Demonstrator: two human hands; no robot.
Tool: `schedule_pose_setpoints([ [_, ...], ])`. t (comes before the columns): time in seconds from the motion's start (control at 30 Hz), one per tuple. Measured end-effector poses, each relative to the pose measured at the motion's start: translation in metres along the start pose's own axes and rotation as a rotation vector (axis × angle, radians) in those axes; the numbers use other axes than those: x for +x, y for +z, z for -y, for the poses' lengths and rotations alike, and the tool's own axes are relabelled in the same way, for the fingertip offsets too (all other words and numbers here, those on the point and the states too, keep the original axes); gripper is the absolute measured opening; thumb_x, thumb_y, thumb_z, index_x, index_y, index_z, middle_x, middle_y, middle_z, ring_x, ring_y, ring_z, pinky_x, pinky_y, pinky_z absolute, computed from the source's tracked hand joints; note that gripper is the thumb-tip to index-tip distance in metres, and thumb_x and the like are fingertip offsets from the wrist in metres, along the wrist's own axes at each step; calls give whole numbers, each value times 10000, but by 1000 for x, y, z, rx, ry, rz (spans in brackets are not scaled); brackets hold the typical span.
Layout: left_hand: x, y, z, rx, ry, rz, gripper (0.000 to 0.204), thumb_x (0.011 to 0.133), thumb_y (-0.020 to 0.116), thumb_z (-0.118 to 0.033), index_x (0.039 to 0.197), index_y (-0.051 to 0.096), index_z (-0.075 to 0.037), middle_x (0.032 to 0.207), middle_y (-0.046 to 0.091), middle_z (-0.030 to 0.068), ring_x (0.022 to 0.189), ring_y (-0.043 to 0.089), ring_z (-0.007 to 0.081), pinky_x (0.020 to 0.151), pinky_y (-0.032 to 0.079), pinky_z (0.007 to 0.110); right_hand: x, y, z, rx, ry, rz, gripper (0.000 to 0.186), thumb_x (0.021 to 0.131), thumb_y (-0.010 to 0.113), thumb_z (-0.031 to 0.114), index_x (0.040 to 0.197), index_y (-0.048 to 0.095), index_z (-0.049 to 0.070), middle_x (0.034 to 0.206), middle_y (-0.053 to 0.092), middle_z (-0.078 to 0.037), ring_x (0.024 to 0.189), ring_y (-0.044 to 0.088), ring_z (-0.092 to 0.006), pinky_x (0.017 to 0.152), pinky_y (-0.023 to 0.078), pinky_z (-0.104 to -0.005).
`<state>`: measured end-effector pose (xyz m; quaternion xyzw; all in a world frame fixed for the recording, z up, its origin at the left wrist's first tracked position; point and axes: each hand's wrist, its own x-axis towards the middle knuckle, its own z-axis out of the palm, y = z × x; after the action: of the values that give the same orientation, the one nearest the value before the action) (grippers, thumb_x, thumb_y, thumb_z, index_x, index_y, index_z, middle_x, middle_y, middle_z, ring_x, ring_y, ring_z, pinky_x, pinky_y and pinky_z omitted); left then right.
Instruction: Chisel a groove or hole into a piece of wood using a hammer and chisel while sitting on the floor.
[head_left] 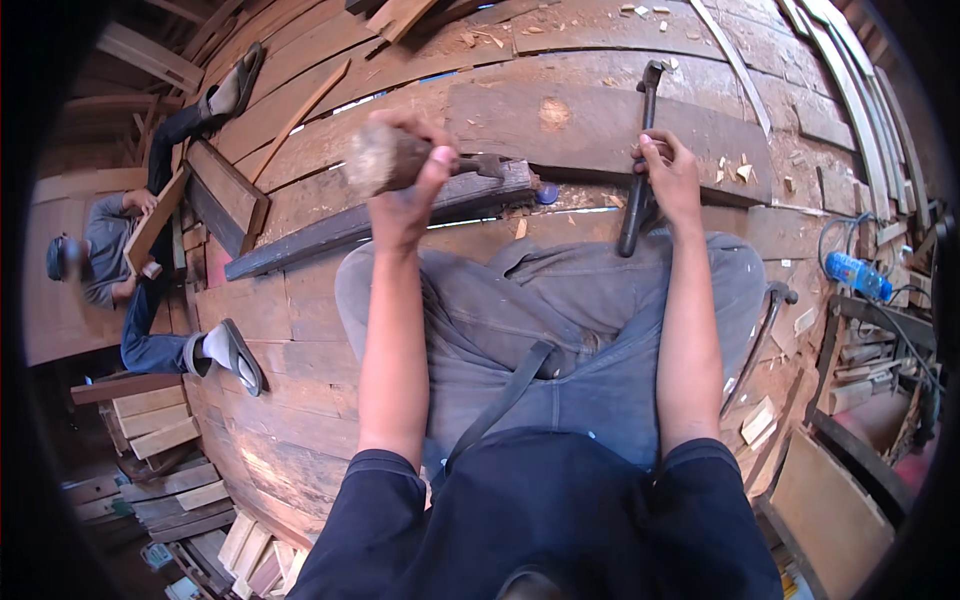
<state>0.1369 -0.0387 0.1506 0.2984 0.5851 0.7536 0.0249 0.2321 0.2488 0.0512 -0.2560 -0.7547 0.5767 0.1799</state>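
Note:
Lifted over the floor, my left hand (410, 195) is closed around a chisel (382, 160) with a thick brown wooden handle. The handle's pale butt end looks battered and points left; its dark metal part extends right. Below it lies a dark, narrow timber beam (330, 243), slanting across in front of my crossed legs. My right hand (668, 170) grips a hammer (636, 205) partway along its black handle, thumb and fingers closed on it. The hammer head is at the far end, and the handle's butt hangs near my right knee. A wide brown plank (590, 130) lies behind both tools.
At the left a person (95, 245) sits holding a wooden board (155, 222). A second hammer-like tool (770, 320) lies beside my right knee. A blue bottle (858, 275) and a dark cable are at the right. Wood blocks (150, 425) are stacked lower left; chips dot the floor.

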Motion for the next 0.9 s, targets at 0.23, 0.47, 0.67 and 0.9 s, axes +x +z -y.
schedule_pose_setpoints([
  [0.23,3,-7,-2,-195,-30,-98,334,760,655,-93,1004,429,-124,754,454,38,681,435,158,715,378,338,1,3,7,22,7,27,268,921,606,235,1027,633,-9,728,675,-76,636,624,-107,596,478,-263],
  [0.47,5,-2,1,-173,-41,-54,346,757,649,-67,990,396,-109,743,471,72,663,456,178,686,399,360,0,4,7,47,15,34,264,921,606,244,1022,634,2,725,671,-65,610,604,-96,588,466,-263],
  [0.67,7,-5,-2,-154,-70,37,342,770,645,-73,993,387,-98,738,468,76,646,458,179,667,412,364,-1,3,9,27,48,74,303,938,597,274,1087,623,12,811,678,-54,675,615,-91,590,437,-231],
  [0.9,6,-1,-3,-144,-35,31,337,776,641,-69,990,381,-88,730,468,79,633,460,178,655,415,365,0,4,8,47,44,79,299,943,595,256,1091,614,-3,807,675,-68,665,607,-94,627,473,-237],
])
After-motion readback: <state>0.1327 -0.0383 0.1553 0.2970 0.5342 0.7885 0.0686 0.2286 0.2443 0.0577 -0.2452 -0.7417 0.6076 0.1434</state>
